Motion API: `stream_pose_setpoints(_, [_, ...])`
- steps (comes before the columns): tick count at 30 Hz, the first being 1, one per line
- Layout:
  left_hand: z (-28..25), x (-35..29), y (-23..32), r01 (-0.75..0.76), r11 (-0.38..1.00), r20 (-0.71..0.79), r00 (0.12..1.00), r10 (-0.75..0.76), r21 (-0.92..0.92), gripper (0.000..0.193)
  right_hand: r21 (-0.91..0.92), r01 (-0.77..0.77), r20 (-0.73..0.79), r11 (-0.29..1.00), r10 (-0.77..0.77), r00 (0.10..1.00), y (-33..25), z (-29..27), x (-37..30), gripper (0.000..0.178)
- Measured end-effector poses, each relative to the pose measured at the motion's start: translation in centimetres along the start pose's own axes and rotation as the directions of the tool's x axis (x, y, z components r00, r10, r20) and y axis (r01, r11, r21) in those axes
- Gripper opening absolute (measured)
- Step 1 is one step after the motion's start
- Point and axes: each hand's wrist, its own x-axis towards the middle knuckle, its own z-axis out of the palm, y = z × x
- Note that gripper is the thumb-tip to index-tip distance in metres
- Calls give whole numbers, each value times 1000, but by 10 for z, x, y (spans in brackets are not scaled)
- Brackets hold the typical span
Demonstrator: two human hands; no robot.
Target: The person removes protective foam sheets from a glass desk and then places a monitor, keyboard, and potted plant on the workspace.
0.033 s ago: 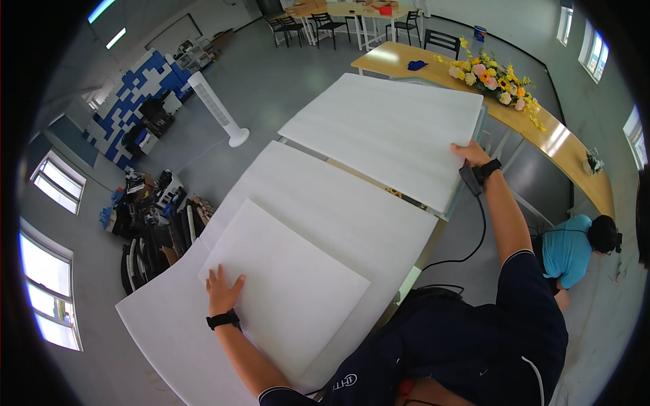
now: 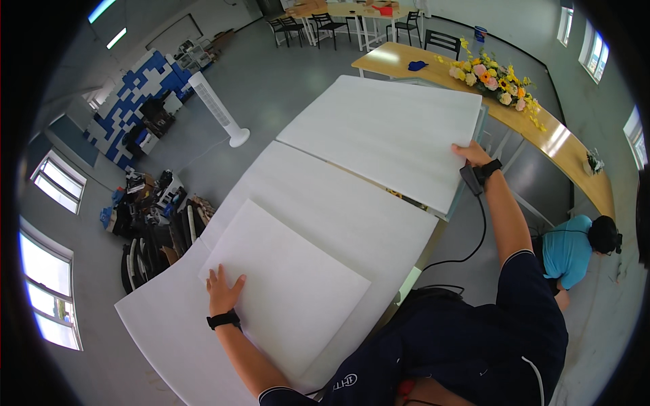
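Head view: the fingers of the left hand (image 2: 222, 296) are spread wide and lie flat at the left corner of the small white panel (image 2: 298, 284), which extends to their right and rests on the near white sheet (image 2: 325, 193). The fingers of the right hand (image 2: 475, 156) grip the right edge of the far white panel (image 2: 393, 128); the underside of this grip is hidden. The far white panel extends leftward from these fingers, and a narrow gap, widening toward its right-hand end, separates it from the near white sheet. A dark device (image 2: 468, 178) with a black cable (image 2: 483, 230) sits just below the right fingers, by the wrist. Beyond the right fingers stands a wooden worktop (image 2: 393, 57) carrying a flower arrangement (image 2: 494, 78) and a blue cap (image 2: 417, 65). A white tower fan (image 2: 218, 108) stands well beyond the left fingers.
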Motion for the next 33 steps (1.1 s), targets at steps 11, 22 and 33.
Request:
stream_pose_setpoints(11, [1, 4, 0, -26, 1000, -9, 1000, 26, 16, 79, -21, -42, 46, 999, 43, 998, 1, -2, -3, 52])
stream_pose_setpoints(22, [-2, 3, 4, -15, 1000, 12, 1000, 14, 27, 78, -334, -162, 1, 929, 173, 985, -22, 12, -20, 40])
stream_pose_setpoints(33, [-4, 3, 4, -15, 999, 37, 999, 14, 33, 79, -113, -100, -59, 989, 94, 994, -18, 18, -18, 41])
